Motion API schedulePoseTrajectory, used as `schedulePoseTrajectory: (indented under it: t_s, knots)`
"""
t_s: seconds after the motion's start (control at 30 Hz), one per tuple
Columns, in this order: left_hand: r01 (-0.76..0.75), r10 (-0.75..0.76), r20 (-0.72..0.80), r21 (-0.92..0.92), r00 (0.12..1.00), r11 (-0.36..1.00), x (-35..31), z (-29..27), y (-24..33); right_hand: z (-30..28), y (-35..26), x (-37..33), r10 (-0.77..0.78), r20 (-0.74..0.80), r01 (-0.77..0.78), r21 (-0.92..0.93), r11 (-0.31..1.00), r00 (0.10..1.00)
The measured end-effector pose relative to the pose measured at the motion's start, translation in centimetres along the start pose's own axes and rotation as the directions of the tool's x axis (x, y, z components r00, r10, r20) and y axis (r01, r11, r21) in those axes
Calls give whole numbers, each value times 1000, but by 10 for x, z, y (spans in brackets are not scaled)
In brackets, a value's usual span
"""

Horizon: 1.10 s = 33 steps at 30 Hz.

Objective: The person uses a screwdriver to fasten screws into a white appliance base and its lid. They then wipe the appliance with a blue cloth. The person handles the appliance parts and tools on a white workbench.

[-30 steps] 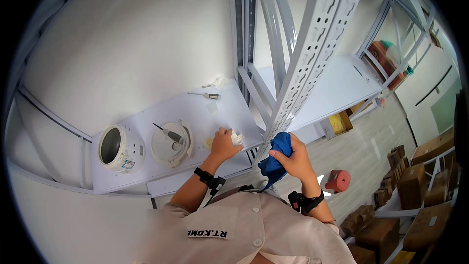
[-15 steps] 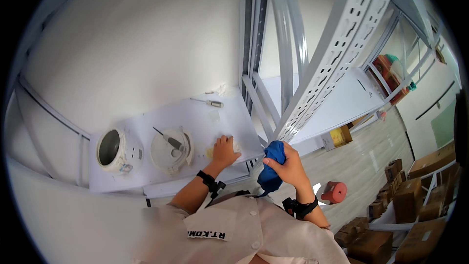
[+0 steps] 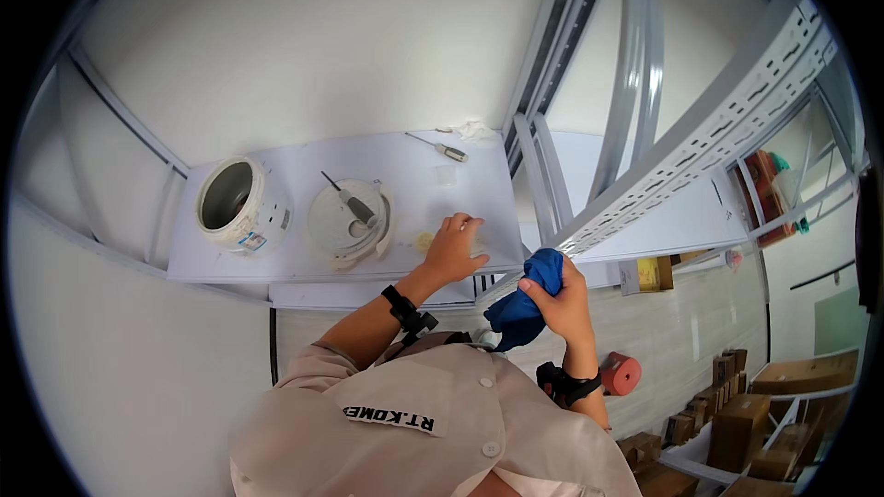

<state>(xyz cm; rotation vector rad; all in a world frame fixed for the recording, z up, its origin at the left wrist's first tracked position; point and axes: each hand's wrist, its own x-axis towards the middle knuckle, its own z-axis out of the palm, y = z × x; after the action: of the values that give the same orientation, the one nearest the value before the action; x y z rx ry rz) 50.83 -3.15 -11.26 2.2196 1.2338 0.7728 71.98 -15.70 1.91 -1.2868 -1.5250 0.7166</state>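
My right hand (image 3: 565,309) is closed around a crumpled blue cloth (image 3: 527,306), held in front of my body by the shelf's front edge. Over the white shelf board (image 3: 304,152), my left hand (image 3: 453,247) is open, its thumb apart from its fingers. A small pale, clear-looking thing by its fingertips is too faint to name. Left of that hand lies a small yellowish patch (image 3: 424,241). Further left, a screwdriver (image 3: 354,204) with a grey handle rests on a round white lid-like part (image 3: 322,221). A second screwdriver (image 3: 449,152) lies toward the wall.
A white cylindrical housing (image 3: 272,213) lies at the shelf's left end, its dark opening showing. A perforated metal upright (image 3: 681,156) rises close to my right hand. On the floor at right are a red roll (image 3: 622,374) and several cardboard boxes (image 3: 739,431).
The view has shifted, so the shelf sits higher and further right. My left hand's fingers look a little more spread. The blue cloth remains in my right hand.
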Motion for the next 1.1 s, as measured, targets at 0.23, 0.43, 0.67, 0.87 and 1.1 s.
schedulePoseTrajectory:
  t_s: [0.23, 0.43, 0.67, 0.87, 1.1]
  knots:
    - [3, 144, 358, -379, 923, 926, -24, -52, 40, 20, -10, 0, 12, 19, -13, 54, 998, 1000]
    - [-85, 300, 389, -482, 871, 872, -60, -56, 31, 25, -16, -7, 33, 15, -35, 252, 967, 999]
    - [-18, 229, 377, -488, 897, 873, -99, -25, 12, 16, -43, -18, -223, -67, 231, 383, 894, 973]
    - [305, -58, 414, -563, 908, 768, -128, -27, 34, -5, -33, -42, -243, -102, 263, 285, 922, 965]
    - [220, -99, 199, -798, 975, 561, -170, -18, 75, -25, 0, -109, -36, 169, 31, 29, 999, 985]
